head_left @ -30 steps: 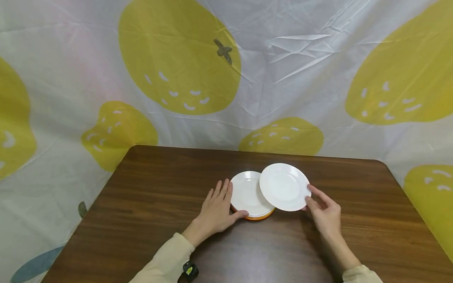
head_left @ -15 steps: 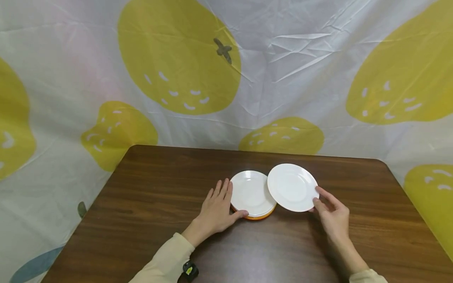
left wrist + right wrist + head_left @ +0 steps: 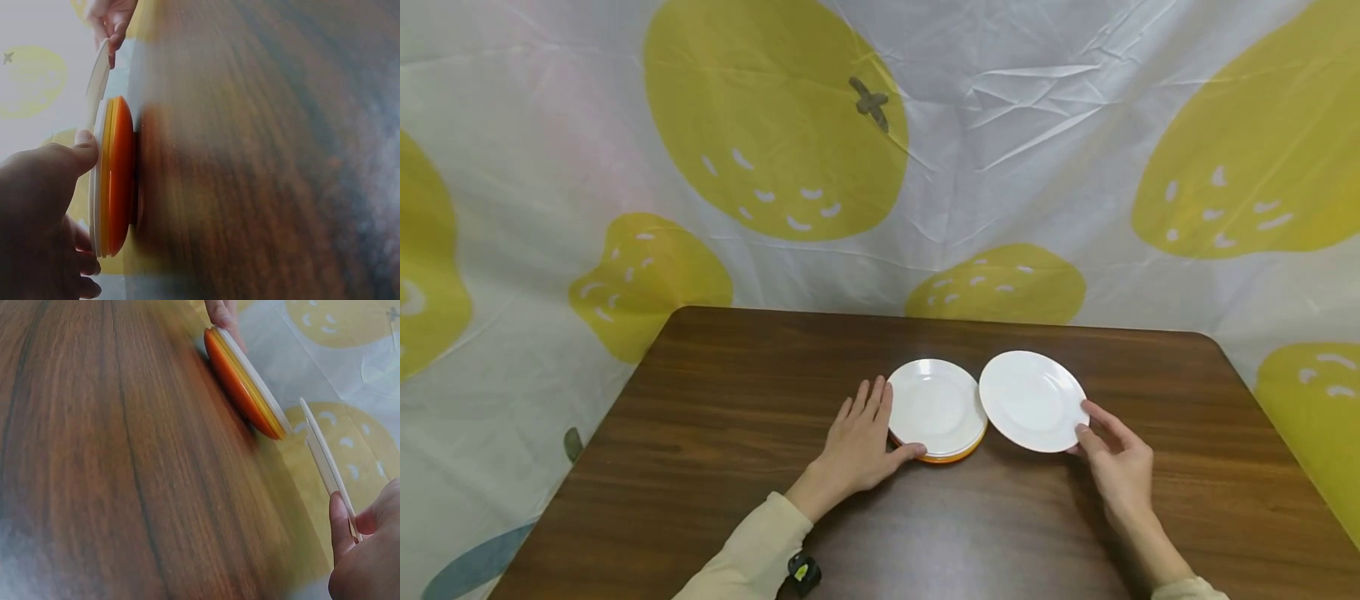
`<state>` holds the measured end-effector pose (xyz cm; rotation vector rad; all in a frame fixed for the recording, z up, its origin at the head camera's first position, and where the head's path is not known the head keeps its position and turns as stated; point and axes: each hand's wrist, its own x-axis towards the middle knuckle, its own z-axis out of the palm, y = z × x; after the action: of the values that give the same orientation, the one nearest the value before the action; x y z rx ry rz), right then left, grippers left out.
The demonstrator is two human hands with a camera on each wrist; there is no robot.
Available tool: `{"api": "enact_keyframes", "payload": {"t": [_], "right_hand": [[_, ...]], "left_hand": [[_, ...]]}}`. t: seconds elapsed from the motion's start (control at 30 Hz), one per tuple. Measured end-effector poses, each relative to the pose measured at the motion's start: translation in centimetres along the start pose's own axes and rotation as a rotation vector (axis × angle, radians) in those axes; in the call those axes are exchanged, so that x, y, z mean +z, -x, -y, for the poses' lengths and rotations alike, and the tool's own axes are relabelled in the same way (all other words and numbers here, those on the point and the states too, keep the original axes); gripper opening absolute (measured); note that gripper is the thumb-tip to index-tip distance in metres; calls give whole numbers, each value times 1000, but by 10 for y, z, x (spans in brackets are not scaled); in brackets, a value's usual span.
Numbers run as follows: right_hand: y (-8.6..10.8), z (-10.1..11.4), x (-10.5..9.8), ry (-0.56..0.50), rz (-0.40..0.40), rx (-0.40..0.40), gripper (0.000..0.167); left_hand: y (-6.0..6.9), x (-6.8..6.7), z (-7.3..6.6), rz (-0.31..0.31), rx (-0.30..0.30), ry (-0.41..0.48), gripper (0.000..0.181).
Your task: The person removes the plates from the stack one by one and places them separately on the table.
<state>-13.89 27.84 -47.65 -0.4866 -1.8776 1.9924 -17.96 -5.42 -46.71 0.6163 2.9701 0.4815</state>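
Between the thumb and fingers of my right hand (image 3: 1122,471), the right rim of a white plate (image 3: 1033,402) is pinched, and the plate is raised to the right of a plate stack. On top of that stack lies another white plate (image 3: 936,408). Below it, in the left wrist view, come a yellow plate (image 3: 107,187) and an orange plate (image 3: 122,178) at the bottom. My left hand (image 3: 859,442) rests against the stack's left side, fingers straight and spread, thumb touching its front rim. In the right wrist view the held plate (image 3: 322,450) is apart from the stack.
The stack stands on a dark brown wooden table (image 3: 737,400), toward its far edge. A white cloth (image 3: 970,208) printed with large yellow fruit hangs behind the table. A black band (image 3: 803,573) sits at the left sleeve.
My right hand has moved to the right with the white plate, which has slid from over the stack to beside it. My left hand has stayed at the stack.
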Motion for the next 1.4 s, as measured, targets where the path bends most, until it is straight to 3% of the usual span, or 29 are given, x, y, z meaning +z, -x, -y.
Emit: {"api": "enact_keyframes", "payload": {"t": [0.57, 1.03, 1.27, 1.4], "right_hand": [[-1, -8, -16, -1, -34, 44, 39], [-4, -15, -24, 69, -20, 95, 37], [-3, -13, -24, 220, 11, 32, 39], [-2, -12, -25, 490, -21, -62, 34]], "left_hand": [[-1, 0, 1, 8, -2, -1, 106], [-1, 1, 1, 4, -1, -2, 105], [-1, 0, 1, 12, -5, 1, 106], [-1, 0, 1, 17, -8, 3, 106]]}}
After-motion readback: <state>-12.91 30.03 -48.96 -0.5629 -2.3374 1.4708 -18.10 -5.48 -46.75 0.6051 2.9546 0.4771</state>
